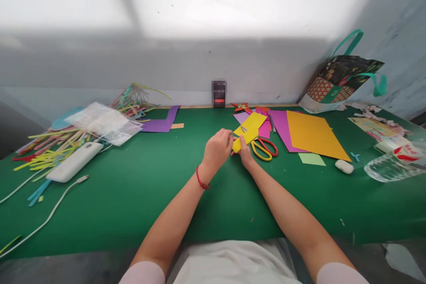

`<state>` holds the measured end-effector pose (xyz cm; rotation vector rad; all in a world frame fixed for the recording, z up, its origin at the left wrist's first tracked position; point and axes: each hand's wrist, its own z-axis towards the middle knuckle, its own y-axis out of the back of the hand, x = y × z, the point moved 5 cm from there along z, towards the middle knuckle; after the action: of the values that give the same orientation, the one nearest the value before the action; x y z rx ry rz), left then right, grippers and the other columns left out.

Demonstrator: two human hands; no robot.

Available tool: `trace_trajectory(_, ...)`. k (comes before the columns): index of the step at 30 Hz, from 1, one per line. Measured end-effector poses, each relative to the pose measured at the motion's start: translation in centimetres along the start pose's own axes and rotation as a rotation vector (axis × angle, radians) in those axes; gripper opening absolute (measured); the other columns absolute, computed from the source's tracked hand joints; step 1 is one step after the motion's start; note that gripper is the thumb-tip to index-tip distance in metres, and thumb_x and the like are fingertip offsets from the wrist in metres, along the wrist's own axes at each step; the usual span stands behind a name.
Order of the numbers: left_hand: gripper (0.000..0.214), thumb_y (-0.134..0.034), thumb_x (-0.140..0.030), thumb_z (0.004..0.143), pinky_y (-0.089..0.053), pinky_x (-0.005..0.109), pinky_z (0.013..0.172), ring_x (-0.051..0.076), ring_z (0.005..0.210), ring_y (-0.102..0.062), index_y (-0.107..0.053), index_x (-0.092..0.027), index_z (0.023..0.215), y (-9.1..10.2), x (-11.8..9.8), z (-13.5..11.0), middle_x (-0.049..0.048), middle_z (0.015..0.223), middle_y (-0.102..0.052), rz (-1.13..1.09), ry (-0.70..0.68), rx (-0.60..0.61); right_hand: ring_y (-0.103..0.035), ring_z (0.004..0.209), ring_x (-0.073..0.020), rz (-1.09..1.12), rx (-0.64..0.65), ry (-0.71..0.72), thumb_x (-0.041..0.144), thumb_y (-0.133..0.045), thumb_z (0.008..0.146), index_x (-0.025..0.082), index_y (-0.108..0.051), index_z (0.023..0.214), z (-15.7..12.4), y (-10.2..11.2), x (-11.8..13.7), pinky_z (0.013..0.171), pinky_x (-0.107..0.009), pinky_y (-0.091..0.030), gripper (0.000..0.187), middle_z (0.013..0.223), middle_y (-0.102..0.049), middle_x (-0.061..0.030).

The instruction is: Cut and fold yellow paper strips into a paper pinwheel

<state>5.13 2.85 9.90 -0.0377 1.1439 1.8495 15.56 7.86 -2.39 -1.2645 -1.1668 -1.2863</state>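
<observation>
My right hand (245,154) grips a small piece of yellow paper (249,139), its thumb lying on top. Close to the left edge of that paper is my left hand (218,147), with a red cord bracelet on the wrist. Its fingers are curled together in a pinch, and whatever lies between them is hidden. Just beyond, another yellow sheet (254,120) rests on the pile with a scissor blade tip showing over it. Scissors (273,147) with red and yellow handles lie right beside my right hand on the green table (159,213).
Magenta paper (282,131) and an orange-yellow sheet (314,133) lie to the right, near a white earphone case (344,167) and a plastic bottle (392,162). Leftward are paper strips (63,144), a white power bank (75,162), a cable (55,209) and purple paper (159,124). A bag (339,82) stands behind.
</observation>
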Motion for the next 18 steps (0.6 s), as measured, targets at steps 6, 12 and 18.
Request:
trace_trajectory(6, 0.041, -0.029, -0.035, 0.091, -0.044, 0.024, 0.057, 0.013, 0.053, -0.053, -0.056, -0.017, 0.066, -6.4, 9.2, -2.1, 0.0004, 0.055, -0.055, -0.347, 0.48, 0.243, -0.051, 0.114, -0.0202, 0.014, 0.038, 0.131, 0.055, -0.008, 0.088, 0.019, -0.05, 0.125, -0.1, -0.1, 0.8, 0.089, -0.031, -0.045, 0.067, 0.134, -0.047, -0.0058)
trace_trajectory(12, 0.051, -0.039, -0.057, 0.082, -0.037, 0.023, 0.044, 0.009, 0.039, -0.043, -0.048, -0.016, 0.053, -8.8, 7.4, -2.8, -0.0014, 0.042, -0.048, -0.766, 0.439, 0.431, -0.05, 0.115, -0.0228, 0.244, 0.101, 0.161, 0.067, -0.015, 0.083, 0.02, -0.048, 0.129, -0.2, -1.6, 0.3, 0.099, -0.036, -0.037, 0.073, 0.13, -0.052, -0.0064)
trace_trajectory(18, 0.054, -0.037, -0.052, 0.084, -0.032, 0.024, 0.041, 0.009, 0.035, -0.039, -0.046, -0.017, 0.045, -9.7, 7.1, -3.1, 0.0, 0.037, -0.043, -0.858, 0.435, 0.45, -0.057, 0.105, -0.0229, 0.351, 0.104, 0.132, 0.074, -0.029, 0.076, 0.023, -0.055, 0.123, -0.4, -2.4, 0.2, 0.094, -0.034, -0.042, 0.074, 0.123, -0.058, -0.0064)
